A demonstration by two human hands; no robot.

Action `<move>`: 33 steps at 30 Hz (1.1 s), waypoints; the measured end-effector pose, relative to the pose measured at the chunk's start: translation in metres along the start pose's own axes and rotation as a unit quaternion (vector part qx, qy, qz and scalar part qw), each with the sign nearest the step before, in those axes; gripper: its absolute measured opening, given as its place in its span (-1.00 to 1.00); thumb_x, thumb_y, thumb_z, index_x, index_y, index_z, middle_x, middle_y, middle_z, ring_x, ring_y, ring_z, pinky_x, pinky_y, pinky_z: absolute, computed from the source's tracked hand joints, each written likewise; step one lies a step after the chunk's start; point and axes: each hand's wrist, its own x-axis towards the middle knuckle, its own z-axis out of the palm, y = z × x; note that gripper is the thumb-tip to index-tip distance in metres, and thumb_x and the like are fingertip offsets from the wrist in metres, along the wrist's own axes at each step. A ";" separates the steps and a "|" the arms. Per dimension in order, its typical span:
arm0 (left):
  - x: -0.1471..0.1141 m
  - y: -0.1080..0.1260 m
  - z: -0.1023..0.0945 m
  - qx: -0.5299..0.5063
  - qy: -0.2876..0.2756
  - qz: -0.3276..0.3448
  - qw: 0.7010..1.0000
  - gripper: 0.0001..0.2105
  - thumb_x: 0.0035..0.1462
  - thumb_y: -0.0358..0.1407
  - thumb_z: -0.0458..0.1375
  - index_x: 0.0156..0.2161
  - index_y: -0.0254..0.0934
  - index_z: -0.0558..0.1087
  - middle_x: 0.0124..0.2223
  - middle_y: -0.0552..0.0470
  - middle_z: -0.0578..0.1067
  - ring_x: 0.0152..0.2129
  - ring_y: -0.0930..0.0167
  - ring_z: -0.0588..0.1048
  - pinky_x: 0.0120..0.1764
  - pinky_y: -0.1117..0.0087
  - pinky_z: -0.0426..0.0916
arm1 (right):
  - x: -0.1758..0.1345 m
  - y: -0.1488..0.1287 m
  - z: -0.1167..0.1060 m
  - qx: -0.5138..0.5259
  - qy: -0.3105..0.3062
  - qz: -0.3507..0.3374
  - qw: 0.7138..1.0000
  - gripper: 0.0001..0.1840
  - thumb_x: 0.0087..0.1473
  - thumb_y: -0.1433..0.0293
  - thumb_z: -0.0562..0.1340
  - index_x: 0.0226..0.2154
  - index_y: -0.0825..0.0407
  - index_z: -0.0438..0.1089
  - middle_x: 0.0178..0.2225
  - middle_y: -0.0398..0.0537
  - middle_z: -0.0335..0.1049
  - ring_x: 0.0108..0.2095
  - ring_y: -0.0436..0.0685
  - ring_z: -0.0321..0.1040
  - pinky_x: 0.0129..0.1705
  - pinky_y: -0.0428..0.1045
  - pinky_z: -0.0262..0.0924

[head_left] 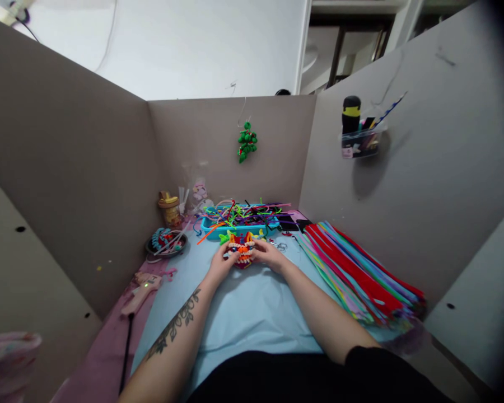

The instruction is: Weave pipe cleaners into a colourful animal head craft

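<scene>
A colourful pipe-cleaner figure (242, 253), mostly orange, white and dark red with green and yellow bits at its upper sides, is held between my two hands over the light blue mat (252, 313). My left hand (222, 261) grips its left side, thumb across the front. On the right side, my right hand (269, 254) closes its fingers around the edge. Just behind the figure stands a turquoise tray (214, 232) heaped with loose pipe-cleaner pieces (252, 214). Parts of the figure are covered by my fingers.
Bundles of long pipe cleaners (357, 274) lie at right, near scissors (281, 246). At left are a dark bowl (176, 250), a pink glue gun (145, 291) with a cord, and a yellow-lidded cup (170, 210). Grey partitions (235, 173) enclose the table; a clear holder (361, 143) hangs at right.
</scene>
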 end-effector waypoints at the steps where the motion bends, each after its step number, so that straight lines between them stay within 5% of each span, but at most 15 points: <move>1: 0.000 0.000 0.000 0.005 0.001 -0.002 1.000 -0.52 -0.06 -0.09 0.21 -0.02 -0.26 0.37 -0.04 -0.09 0.44 -0.11 0.25 0.40 -0.19 0.32 0.37 | 0.000 0.000 0.000 0.010 -0.017 0.014 1.000 -0.50 -0.15 0.17 0.30 -0.11 -0.02 0.35 -0.16 -0.02 0.42 -0.20 0.15 0.39 -0.23 0.06 0.33; 8: 0.000 -0.004 -0.002 0.000 -0.007 -0.006 1.000 -0.47 -0.07 -0.11 0.22 0.03 -0.26 0.34 0.01 -0.10 0.41 -0.05 0.21 0.37 -0.09 0.25 0.33 | 0.002 0.001 -0.002 0.027 -0.048 0.017 0.998 -0.56 -0.11 0.20 0.29 -0.14 -0.01 0.36 -0.15 -0.04 0.42 -0.16 0.16 0.38 -0.15 0.07 0.29; 14: -0.006 -0.002 -0.005 -0.073 -0.034 0.004 0.997 -0.39 0.00 -0.11 0.17 0.16 -0.21 0.18 0.15 -0.11 0.28 0.07 0.23 0.27 0.04 0.23 0.22 | 0.006 0.007 -0.003 -0.008 0.021 0.021 1.000 -0.41 -0.20 0.20 0.35 -0.07 0.01 0.33 -0.06 0.01 0.38 -0.08 0.19 0.33 -0.01 0.09 0.18; 23: -0.009 0.001 -0.001 -0.049 -0.004 -0.006 0.999 -0.33 -0.06 -0.13 0.22 0.16 -0.24 0.13 0.14 -0.17 0.26 0.02 0.23 0.32 0.00 0.25 0.27 | 0.017 0.018 -0.015 -0.015 0.080 0.069 0.994 -0.65 -0.03 0.24 0.20 -0.13 -0.06 0.37 -0.07 -0.05 0.36 -0.31 0.04 0.34 -0.49 -0.14 0.18; 29: -0.009 -0.001 -0.002 -0.078 0.009 -0.038 0.996 -0.33 -0.11 -0.11 0.26 0.12 -0.25 0.18 0.12 -0.15 0.28 -0.10 0.27 0.41 -0.07 0.29 0.33 | 0.024 0.025 -0.002 -0.002 0.041 0.118 0.992 -0.75 -0.14 0.48 0.19 -0.30 0.03 0.43 -0.53 -0.16 0.37 -0.58 -0.07 0.22 -0.60 -0.18 0.05; 33: -0.008 -0.004 -0.006 -0.122 0.020 -0.055 0.991 -0.32 -0.14 -0.11 0.28 0.11 -0.21 0.21 0.12 -0.12 0.29 -0.08 0.26 0.40 -0.08 0.31 0.34 | 0.022 0.025 0.003 0.044 0.011 0.151 0.988 -0.65 -0.17 0.52 0.20 -0.23 0.03 0.38 -0.54 -0.18 0.37 -0.60 -0.08 0.24 -0.61 -0.19 0.05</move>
